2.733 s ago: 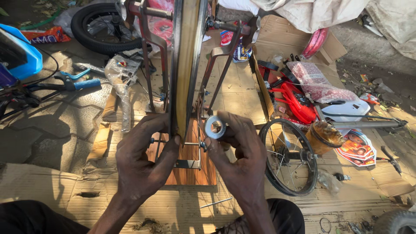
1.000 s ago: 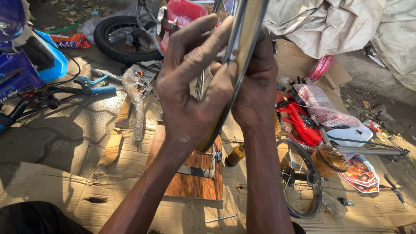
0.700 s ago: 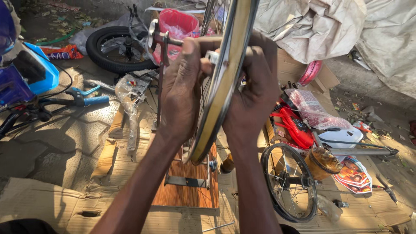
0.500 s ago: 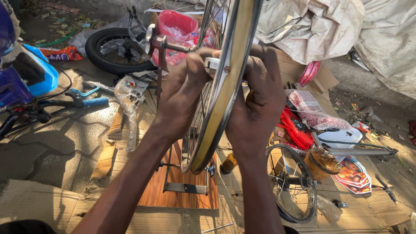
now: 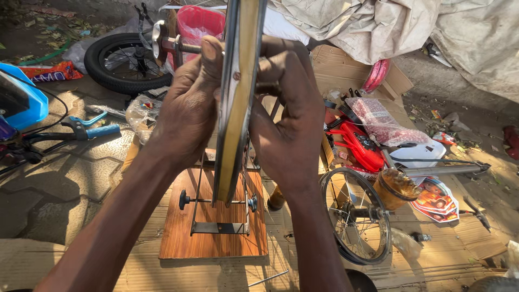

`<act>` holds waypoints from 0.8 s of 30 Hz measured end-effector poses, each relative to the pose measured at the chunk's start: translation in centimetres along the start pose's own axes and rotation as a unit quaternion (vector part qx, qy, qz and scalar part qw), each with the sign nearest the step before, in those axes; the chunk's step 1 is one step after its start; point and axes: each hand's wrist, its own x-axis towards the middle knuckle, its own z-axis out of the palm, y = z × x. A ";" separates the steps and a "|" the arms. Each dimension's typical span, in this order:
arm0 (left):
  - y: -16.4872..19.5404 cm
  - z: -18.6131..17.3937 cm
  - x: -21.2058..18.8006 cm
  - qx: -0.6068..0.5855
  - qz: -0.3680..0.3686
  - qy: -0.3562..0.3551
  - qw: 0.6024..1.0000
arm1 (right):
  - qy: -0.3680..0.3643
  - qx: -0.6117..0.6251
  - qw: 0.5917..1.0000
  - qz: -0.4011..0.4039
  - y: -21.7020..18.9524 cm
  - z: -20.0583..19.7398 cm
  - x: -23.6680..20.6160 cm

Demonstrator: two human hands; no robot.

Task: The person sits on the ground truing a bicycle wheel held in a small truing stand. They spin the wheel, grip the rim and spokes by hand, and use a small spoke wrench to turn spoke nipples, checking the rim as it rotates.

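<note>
A spoked bicycle wheel rim stands edge-on before me, its inner strip yellowish. My left hand grips the left side at the hub, where a threaded axle with a nut sticks out. My right hand is closed on the hub from the right. The rim hangs over a metal truing stand bolted to a wooden board on the ground.
A small spoked wheel lies right of the board, beside a brown jar and red plastic parts. A black tyre and pink bucket sit behind. Blue-handled handlebar lies left. Cardboard covers the ground.
Both hands moved from the stand's lower axle up to the rim and hub. The wheel rose and came upright, edge-on between my hands; the view tilted up.
</note>
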 end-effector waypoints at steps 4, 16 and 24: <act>1.9 1.0 -4.3 0.260 0.123 0.148 0.946 | 0.013 0.085 0.994 0.061 1.7 0.3 0.5; 2.9 4.1 -7.6 0.433 0.200 0.132 0.869 | 0.041 0.222 0.973 0.059 3.5 1.8 -3.3; 2.9 4.4 -5.4 0.422 0.212 0.163 0.867 | -0.031 0.339 0.935 0.098 7.7 2.1 -0.8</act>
